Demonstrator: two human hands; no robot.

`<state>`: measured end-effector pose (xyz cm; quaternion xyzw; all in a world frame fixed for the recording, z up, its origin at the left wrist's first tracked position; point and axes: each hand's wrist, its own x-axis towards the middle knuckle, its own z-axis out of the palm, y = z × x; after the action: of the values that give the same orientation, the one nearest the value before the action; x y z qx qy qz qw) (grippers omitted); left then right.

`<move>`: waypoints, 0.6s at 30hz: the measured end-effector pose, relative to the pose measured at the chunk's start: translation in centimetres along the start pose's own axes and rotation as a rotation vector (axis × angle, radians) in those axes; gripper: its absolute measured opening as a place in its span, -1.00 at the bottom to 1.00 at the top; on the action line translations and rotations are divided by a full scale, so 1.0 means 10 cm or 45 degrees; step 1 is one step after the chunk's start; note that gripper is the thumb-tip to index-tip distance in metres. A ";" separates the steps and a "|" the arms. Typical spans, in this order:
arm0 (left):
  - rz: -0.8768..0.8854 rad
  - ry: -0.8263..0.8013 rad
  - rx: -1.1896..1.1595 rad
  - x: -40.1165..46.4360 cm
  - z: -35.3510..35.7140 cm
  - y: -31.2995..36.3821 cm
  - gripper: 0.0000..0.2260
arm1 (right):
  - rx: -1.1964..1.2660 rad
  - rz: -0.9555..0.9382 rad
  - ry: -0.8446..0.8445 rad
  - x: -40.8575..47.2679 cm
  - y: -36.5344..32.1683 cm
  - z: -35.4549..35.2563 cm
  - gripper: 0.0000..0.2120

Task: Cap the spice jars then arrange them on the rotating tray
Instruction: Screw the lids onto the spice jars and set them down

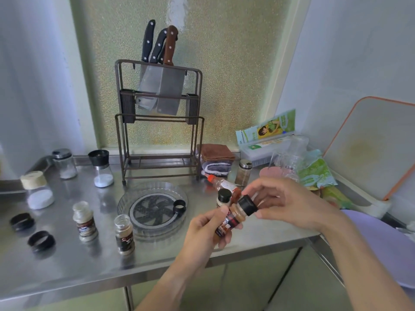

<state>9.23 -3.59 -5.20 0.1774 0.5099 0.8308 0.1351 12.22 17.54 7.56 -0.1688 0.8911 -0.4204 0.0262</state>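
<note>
Your left hand (pixel 207 230) grips a spice jar (pixel 233 217) around its labelled body, held in the air above the front edge of the steel counter (pixel 74 265). The jar is tilted, long axis running from lower left to upper right, capped end pointing up and right. Your right hand (pixel 285 200) pinches its black cap (pixel 247 205) with thumb and fingertips.

Clear rotating tray (pixel 152 212) sits just left of your hands, one loose black cap (pixel 179 206) lying on it. Two uncapped jars (pixel 124 235) (pixel 84 222) stand upright left of the tray. Two more black caps (pixel 22 221) (pixel 41 241) lie far left. One capped jar (pixel 223 198) stands upright behind the held one.
</note>
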 end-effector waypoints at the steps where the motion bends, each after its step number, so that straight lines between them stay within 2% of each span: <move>1: -0.008 -0.009 -0.011 0.00 -0.02 0.00 -0.57 | 0.013 0.013 0.002 0.01 0.00 0.01 -0.65; 3: 0.009 -0.013 -0.024 -0.02 -0.05 0.02 -0.55 | 0.032 0.071 0.037 0.03 -0.04 0.06 -0.72; 7: 0.002 0.011 0.002 -0.08 -0.09 0.02 -0.60 | -0.043 0.124 0.011 0.09 -0.04 0.09 -0.68; 14: -0.134 0.055 -0.018 -0.07 -0.14 0.04 -0.51 | 0.053 -0.037 -0.034 0.09 0.02 0.17 -0.62; 18: -0.256 0.021 -0.065 -0.06 -0.18 0.06 -0.57 | 0.053 -0.127 -0.039 0.09 0.05 0.19 -0.59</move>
<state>8.96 -5.51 -5.45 0.1148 0.5049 0.8273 0.2181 11.60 16.11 6.05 -0.2187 0.8722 -0.4370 0.0224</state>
